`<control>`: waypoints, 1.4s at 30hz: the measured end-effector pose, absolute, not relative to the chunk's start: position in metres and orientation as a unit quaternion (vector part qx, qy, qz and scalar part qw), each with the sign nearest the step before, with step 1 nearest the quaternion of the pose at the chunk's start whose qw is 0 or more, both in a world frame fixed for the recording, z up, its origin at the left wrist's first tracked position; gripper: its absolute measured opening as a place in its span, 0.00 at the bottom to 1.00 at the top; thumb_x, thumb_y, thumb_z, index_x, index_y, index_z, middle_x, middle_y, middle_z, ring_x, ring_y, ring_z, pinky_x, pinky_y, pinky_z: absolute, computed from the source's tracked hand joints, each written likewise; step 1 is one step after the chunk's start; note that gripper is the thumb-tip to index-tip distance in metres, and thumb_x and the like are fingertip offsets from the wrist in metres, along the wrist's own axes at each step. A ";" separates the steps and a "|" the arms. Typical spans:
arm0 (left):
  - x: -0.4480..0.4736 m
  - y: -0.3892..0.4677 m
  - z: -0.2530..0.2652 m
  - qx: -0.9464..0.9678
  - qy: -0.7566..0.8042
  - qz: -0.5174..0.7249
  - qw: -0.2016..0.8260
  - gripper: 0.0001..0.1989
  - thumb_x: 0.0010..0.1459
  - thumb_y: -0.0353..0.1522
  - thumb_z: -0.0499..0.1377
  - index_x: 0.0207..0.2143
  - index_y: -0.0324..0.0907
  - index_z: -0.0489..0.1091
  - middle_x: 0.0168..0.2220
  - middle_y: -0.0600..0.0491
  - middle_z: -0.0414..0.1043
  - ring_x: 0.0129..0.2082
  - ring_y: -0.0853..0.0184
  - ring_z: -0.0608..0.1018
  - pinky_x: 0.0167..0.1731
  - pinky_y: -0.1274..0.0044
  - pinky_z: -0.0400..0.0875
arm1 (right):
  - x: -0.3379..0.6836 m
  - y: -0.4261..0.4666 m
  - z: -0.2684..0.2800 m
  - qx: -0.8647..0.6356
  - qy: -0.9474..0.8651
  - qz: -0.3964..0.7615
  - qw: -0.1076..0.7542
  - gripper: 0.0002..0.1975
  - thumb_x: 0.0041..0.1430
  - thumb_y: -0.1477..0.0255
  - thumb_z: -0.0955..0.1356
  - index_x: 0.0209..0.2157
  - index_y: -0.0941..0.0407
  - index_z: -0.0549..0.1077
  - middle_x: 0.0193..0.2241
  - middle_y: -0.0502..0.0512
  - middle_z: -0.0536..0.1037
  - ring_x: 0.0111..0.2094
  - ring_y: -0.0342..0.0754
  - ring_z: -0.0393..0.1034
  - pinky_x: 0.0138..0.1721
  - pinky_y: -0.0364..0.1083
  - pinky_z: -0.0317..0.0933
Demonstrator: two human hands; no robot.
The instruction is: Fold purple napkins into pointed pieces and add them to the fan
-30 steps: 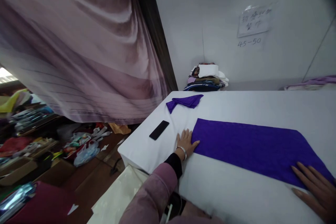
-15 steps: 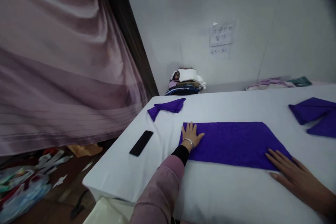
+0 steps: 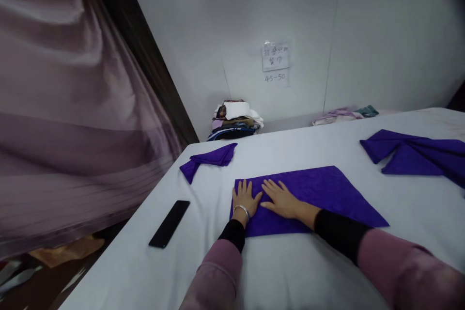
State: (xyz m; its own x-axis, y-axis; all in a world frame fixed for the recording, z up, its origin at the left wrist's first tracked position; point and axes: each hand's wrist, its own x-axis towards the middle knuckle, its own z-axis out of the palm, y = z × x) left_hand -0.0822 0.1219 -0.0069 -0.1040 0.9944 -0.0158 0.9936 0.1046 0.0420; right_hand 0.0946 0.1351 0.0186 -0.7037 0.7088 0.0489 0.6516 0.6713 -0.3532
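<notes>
In the head view, a large purple cloth [image 3: 327,196] is lying flat across the middle and lower right of the frame, on a bench [image 3: 203,261] with a white covering. The left grip [image 3: 245,201], a bare hand with a silver bracelet [image 3: 241,210] at the wrist, is resting palm down on the cloth's left end, its fingers spread wide. The right grip [image 3: 282,202] is lying just beside it, near the center of the frame, also palm down on the cloth, fingers extended and thumb standing apart. Both forearms are reaching in from the bottom and lower right in pink sleeves [image 3: 395,264] with black cuffs [image 3: 337,232]. A smaller purple piece [image 3: 216,156] is lying crumpled left of center, above a flat black slab [image 3: 169,224], while another purple piece [image 3: 414,157] is spreading in loose folds at the right edge. Farther up, a stack of folded textiles [image 3: 234,121] is sitting against the pale wall [image 3: 163,34], where a handwritten sign [image 3: 275,55] is hanging. A pinkish curtain [image 3: 54,145] is filling the upper left.
</notes>
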 end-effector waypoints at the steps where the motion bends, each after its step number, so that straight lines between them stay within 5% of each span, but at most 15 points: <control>1: -0.082 0.122 -0.007 0.669 0.743 0.010 0.017 0.38 0.56 0.54 0.32 0.62 0.41 0.47 0.65 0.48 0.41 0.64 0.56 0.44 0.59 0.59 0.39 | 0.087 0.141 0.015 -0.374 -0.909 0.161 0.087 0.39 0.58 0.47 0.50 0.62 0.60 0.48 0.63 0.62 0.46 0.63 0.55 0.36 0.60 0.59 0.32; 9: -0.083 0.125 -0.007 0.664 0.748 0.011 0.006 0.39 0.55 0.55 0.33 0.62 0.40 0.47 0.64 0.48 0.42 0.64 0.56 0.45 0.59 0.59 0.40 | 0.211 0.202 -0.018 -0.512 -0.851 0.098 0.063 0.36 0.58 0.48 0.50 0.61 0.55 0.52 0.62 0.59 0.48 0.63 0.54 0.39 0.59 0.59 0.34; 16: -0.083 0.127 -0.002 0.660 0.751 -0.002 0.016 0.38 0.56 0.54 0.34 0.62 0.41 0.47 0.64 0.49 0.40 0.64 0.56 0.44 0.59 0.59 0.41 | 0.350 0.211 -0.024 -0.708 -0.703 0.044 0.059 0.36 0.60 0.51 0.49 0.60 0.62 0.54 0.61 0.65 0.52 0.62 0.59 0.41 0.56 0.64 0.40; 25: -0.082 0.128 -0.003 0.660 0.751 -0.011 0.003 0.37 0.57 0.53 0.36 0.62 0.41 0.47 0.64 0.48 0.42 0.64 0.57 0.45 0.59 0.59 0.41 | 0.252 0.107 -0.017 -0.454 -0.879 0.096 0.110 0.34 0.60 0.50 0.52 0.62 0.53 0.47 0.63 0.57 0.46 0.63 0.54 0.37 0.60 0.60 0.33; 33: -0.073 0.123 0.010 0.643 0.766 0.015 0.020 0.36 0.58 0.51 0.36 0.61 0.39 0.47 0.65 0.46 0.38 0.64 0.57 0.42 0.59 0.58 0.40 | 0.265 0.097 -0.026 -0.480 -0.868 0.080 0.099 0.35 0.59 0.49 0.52 0.62 0.54 0.49 0.63 0.58 0.47 0.63 0.55 0.37 0.59 0.61 0.32; 42: 0.060 0.089 0.007 0.772 0.631 0.067 0.025 0.36 0.57 0.53 0.33 0.62 0.45 0.44 0.65 0.51 0.36 0.64 0.59 0.40 0.60 0.58 0.37 | 0.264 0.097 -0.034 -0.481 -0.869 0.045 0.109 0.35 0.59 0.48 0.52 0.61 0.53 0.51 0.62 0.57 0.50 0.62 0.55 0.39 0.59 0.61 0.34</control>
State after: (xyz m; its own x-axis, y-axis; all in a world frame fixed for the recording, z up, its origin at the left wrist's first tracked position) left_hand 0.0604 0.0891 0.0065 0.1941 0.9783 0.0726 0.9715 -0.2019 0.1238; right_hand 0.2642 0.0968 -0.0342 -0.5132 0.8457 0.1465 0.8262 0.5330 -0.1827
